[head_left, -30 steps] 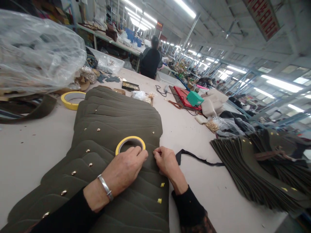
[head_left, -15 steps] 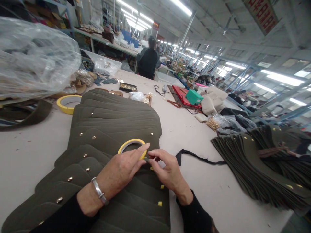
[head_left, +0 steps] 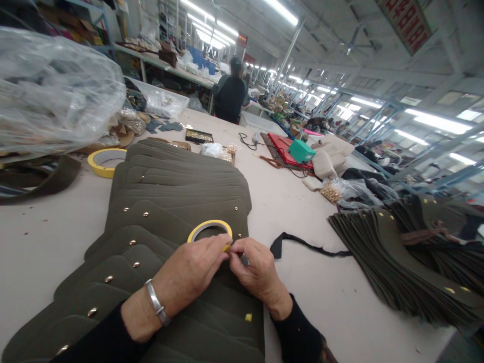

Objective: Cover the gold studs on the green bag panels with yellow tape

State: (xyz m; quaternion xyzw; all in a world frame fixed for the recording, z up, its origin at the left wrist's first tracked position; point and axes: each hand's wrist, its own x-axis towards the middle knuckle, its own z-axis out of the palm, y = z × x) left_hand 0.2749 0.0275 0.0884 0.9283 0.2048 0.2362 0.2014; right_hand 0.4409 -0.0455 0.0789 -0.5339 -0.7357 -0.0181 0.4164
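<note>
My left hand (head_left: 191,264), with a silver bangle at the wrist, grips a roll of yellow tape (head_left: 208,224) by its near side. The thumb and forefinger of my right hand (head_left: 259,269) are pinched together at the roll's right edge, on the tape; its end is hidden by the fingers. Both hands are above a fanned stack of dark olive fabric pieces (head_left: 181,194) with shiny round studs (head_left: 132,242). A small yellow tape piece (head_left: 248,317) sticks to the stack near its right edge.
A second tape roll (head_left: 106,153) lies left of the stack, near a big plastic bag (head_left: 56,91). To the right are a black strap (head_left: 310,244) and a tied bundle of olive pieces (head_left: 401,257). A green box (head_left: 301,150) sits farther back; a person (head_left: 231,96) is beyond the table.
My right thumb and forefinger have closed against the tape roll. The roll has shifted slightly right, and my right hand now covers two of the yellow tape pieces.
</note>
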